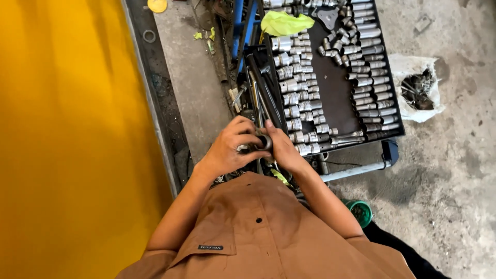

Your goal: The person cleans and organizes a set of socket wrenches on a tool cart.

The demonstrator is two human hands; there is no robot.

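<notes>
My left hand (231, 147) and my right hand (283, 150) meet close in front of my chest, both closed around a small dark round metal part (264, 141), perhaps a socket or ring. They sit at the near edge of a black tool tray (333, 88) filled with several rows of silver sockets (297, 88). Long dark bars and wrench handles (263, 85) lie along the tray's left side, just beyond my fingers.
A large yellow panel (67, 139) fills the left. A yellow-green rag (284, 23) lies at the tray's far end. A white bag of dark metal scraps (418, 88) sits on the concrete floor at right. A green container (359, 211) stands near my right elbow.
</notes>
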